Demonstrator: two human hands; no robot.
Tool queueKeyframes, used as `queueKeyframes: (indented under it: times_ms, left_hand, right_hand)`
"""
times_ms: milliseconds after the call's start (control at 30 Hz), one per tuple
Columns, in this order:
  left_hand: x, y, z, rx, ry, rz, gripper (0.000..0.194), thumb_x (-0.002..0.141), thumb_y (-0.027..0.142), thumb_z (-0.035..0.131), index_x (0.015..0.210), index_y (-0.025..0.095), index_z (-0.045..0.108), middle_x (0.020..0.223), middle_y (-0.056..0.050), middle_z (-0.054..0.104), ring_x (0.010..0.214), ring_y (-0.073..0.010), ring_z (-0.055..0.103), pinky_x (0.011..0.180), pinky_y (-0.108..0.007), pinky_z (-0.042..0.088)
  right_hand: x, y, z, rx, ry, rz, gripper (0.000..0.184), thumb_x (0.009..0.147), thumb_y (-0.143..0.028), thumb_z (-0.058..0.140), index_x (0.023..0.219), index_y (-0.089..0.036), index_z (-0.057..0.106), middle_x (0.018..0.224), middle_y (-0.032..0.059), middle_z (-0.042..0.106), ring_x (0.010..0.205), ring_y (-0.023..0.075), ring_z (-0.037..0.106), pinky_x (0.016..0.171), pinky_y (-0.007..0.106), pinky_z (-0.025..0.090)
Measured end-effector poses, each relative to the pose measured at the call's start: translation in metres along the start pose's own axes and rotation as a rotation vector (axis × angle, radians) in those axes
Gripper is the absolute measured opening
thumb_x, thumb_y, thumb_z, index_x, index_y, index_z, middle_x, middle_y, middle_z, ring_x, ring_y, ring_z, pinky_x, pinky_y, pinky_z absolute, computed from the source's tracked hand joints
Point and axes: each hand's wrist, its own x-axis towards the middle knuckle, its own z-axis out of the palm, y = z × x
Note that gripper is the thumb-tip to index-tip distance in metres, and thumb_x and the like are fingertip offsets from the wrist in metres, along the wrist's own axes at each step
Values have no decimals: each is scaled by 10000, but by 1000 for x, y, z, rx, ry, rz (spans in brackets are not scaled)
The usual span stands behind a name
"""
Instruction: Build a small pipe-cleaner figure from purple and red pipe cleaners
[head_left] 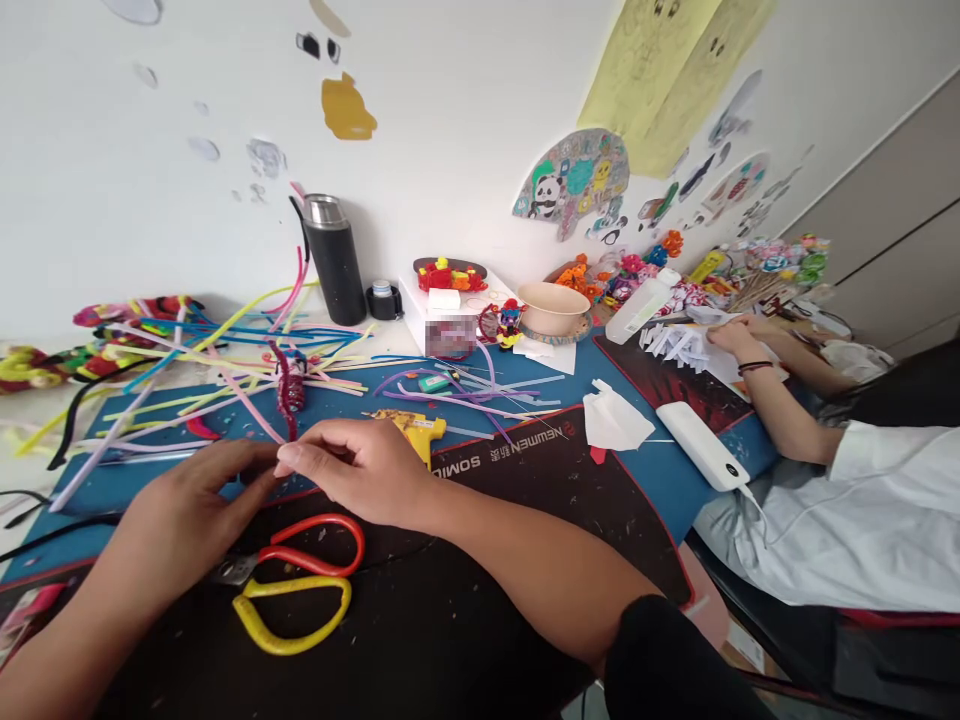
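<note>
Figure (291,388): dark red; located just beyond the fingertips, its lower strand running down to the right hand (367,465).
Right hand: fingers curled, thumb drawn in toward them; cannot tell whether they pinch the strand.
Left hand (184,510): fingers bent, tips and thumb brought together at the right thumb; cannot tell what, if anything, lies between.
Scissors (296,584): red and yellow handles on the black mat (465,630); blades partly hidden by the left hand.
Glue gun (416,428): yellow, behind the right hand.
Pipe cleaners (244,397): loosely spread around and behind the figure.
Flask (335,268): black, upright near the wall, beside its cap (384,302).
Bowl (553,312): beige, farther right.
Co-worker's hands (739,338): at paper strips (675,347), far right.
</note>
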Motion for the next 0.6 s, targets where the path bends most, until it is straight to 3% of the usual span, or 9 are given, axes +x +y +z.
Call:
queueKeyframes:
  times_ms: [100,300,600]
  left_hand:
    - [3,8,-3,-23,-37,69,373,977,607,550,802,305,684,744,14,762,637,-214,695,656,-300,565]
    - [3,5,-5,-5,-53,100,363,980,592,559,830,302,716,834,-30,831,758,-257,760,727,-336,603]
    - [0,-3,-1,-2,-83,148,256,964,412,569,932,289,791,883,-59,837,819,-280,779,767,-363,614]
  right_hand:
    - [0,-2,0,88,0,-18,396,1058,-552,660,962,-195,803,755,-15,666,679,120,546,606,251,375]
    - [-2,-3,1,16,1,-27,423,1036,-591,677,922,-202,794,677,-31,615,627,115,526,600,251,357]
    - [-5,3,7,-58,-8,-85,321,1054,-475,651,934,-211,789,772,2,727,684,134,596,630,248,390]
